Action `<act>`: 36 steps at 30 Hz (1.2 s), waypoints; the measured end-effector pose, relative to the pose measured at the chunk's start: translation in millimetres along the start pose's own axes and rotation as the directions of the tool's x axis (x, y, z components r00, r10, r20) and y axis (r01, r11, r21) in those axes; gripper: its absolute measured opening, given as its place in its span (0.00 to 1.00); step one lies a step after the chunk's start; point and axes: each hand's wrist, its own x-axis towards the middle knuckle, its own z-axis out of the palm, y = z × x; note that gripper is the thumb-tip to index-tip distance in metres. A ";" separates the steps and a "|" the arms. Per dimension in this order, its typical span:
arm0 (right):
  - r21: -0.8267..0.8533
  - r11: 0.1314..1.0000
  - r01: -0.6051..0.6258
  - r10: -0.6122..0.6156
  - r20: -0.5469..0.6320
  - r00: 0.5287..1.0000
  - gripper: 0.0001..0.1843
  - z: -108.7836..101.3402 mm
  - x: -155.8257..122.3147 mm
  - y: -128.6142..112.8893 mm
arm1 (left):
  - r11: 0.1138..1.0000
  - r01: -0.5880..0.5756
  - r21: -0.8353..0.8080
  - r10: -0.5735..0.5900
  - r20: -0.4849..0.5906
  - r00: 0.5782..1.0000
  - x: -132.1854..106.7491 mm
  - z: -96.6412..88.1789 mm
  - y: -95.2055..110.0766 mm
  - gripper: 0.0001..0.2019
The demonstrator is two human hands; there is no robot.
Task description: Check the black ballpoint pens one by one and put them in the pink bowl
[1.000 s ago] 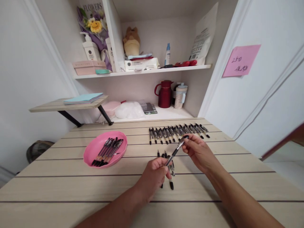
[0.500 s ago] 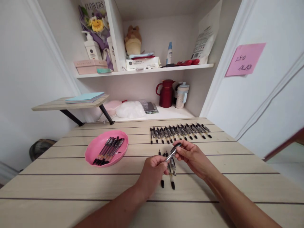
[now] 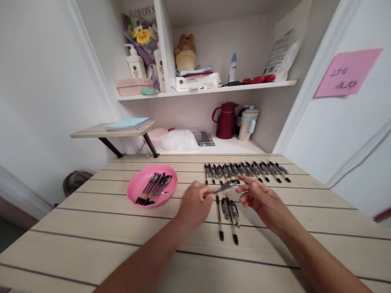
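Closest to me on the worktop [image 3: 106,219] lie two loose pens [image 3: 226,228], dark ends pointing my way, with shorter black-and-clear pieces [image 3: 234,213] beside them. Just beyond, my left grip [image 3: 195,203] pinches one end of a pen [image 3: 226,186], thumb pressed against the curled fingers. The pen is tilted, raised above the worktop, its dark far end reaching toward my right grip [image 3: 261,199]. There my fingers are loosely parted around that end; blur leaves me unable to tell whether they touch it.

For good control, I judge the left pinch should be firm but light, enough to stop the slim barrel rolling. The right fingertips had best meet the end squarely, along the barrel's line, so nothing twists or skids away. My wrists need enough height to clear the loose pieces below.

Farther off, to my left, a pink bowl [image 3: 137,179] holds a bundle of pens [image 3: 154,189]. Ahead and rightward stretches a row of pens [image 3: 244,169], packed close. Behind stands a red jug [image 3: 226,122] in the cabinet.
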 end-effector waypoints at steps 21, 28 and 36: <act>-0.476 0.875 -0.086 0.023 -0.136 0.990 0.15 -15.2 16.5 18.1 | 0.695 0.424 0.580 -0.411 -0.162 0.897 19.8 -86.0 -62.3 0.13; -0.895 0.446 -0.012 -0.063 -0.045 0.997 0.09 -11.4 13.4 20.4 | 0.986 -0.077 0.145 0.058 0.134 0.989 1.6 -12.0 -13.9 0.11; -0.975 0.223 -0.010 -0.034 -0.018 0.999 0.08 3.8 6.5 13.3 | 0.987 -0.106 0.121 0.073 0.255 0.964 -31.7 50.3 15.9 0.12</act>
